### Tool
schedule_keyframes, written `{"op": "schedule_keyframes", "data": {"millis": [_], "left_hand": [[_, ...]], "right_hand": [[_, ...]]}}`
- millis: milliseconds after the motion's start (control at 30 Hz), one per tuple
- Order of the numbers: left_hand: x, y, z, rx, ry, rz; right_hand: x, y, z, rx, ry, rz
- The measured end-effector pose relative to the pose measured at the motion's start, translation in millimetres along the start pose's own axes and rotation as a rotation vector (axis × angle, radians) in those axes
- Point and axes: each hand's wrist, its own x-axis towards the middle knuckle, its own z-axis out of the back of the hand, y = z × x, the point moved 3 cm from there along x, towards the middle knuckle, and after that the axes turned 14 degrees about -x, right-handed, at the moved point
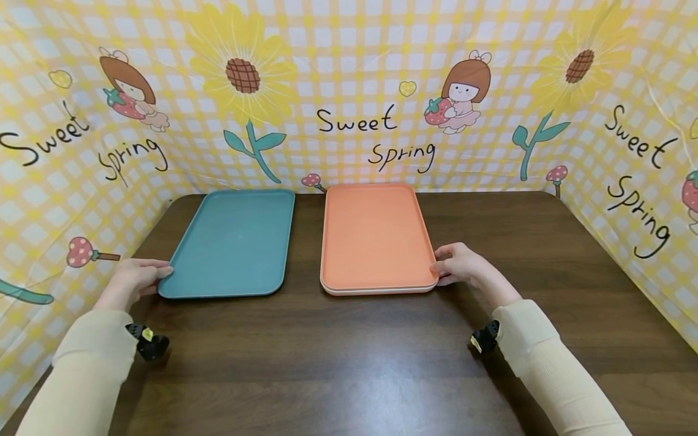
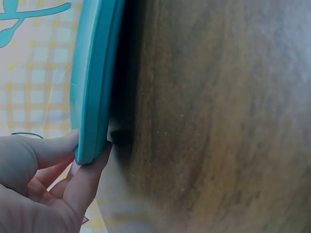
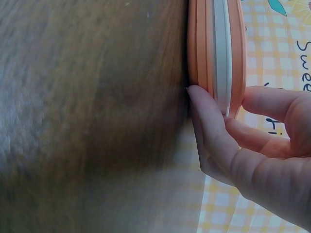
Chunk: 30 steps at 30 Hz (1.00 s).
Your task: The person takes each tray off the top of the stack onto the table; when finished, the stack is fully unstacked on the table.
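A teal rectangular tray (image 1: pixel 234 242) lies at the left of the table. My left hand (image 1: pixel 136 280) pinches its near left corner, thumb on the upper side and fingers beneath; in the left wrist view a dark gap shows between the tray edge (image 2: pixel 95 87) and the table. To the right lies a stack of trays, an orange tray (image 1: pixel 376 236) on top. The right wrist view shows a white tray (image 3: pixel 221 58) between orange layers. My right hand (image 1: pixel 460 266) grips this stack at its near right corner, thumb on top, a fingertip at the lowest edge.
Both trays rest on a dark brown wooden table (image 1: pixel 305 363), with a strip of wood between them. A yellow checked cloth (image 1: pixel 349 79) with printed flowers and lettering stands around the back and sides. Each wrist wears a small black camera (image 1: pixel 149 344).
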Motion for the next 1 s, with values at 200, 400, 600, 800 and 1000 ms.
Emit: {"op": "schedule_keyframes", "data": {"millis": [200, 400, 600, 800, 1000], "left_hand": [[-1.0, -5.4, -0.8, 0.086, -0.117, -0.117], [-7.9, -14.0, -4.6, 0.190, -0.186, -0.161], [-9.9, -18.4, -3.6, 0.287, -0.219, -0.180], [-8.9, -19.6, -2.4, 0.331, -0.249, -0.193], [-8.0, -19.5, -4.8, 0.344, -0.265, -0.150]], "right_hand": [[0.5, 0, 2, -0.007, -0.008, 0.005], [-0.9, 0, 2, -0.013, -0.007, 0.006], [-0.8, 1, 1, -0.011, -0.015, 0.008], [0.7, -1, 0, -0.008, -0.029, -0.011], [1.1, -3, 0, -0.005, -0.032, -0.021]]}}
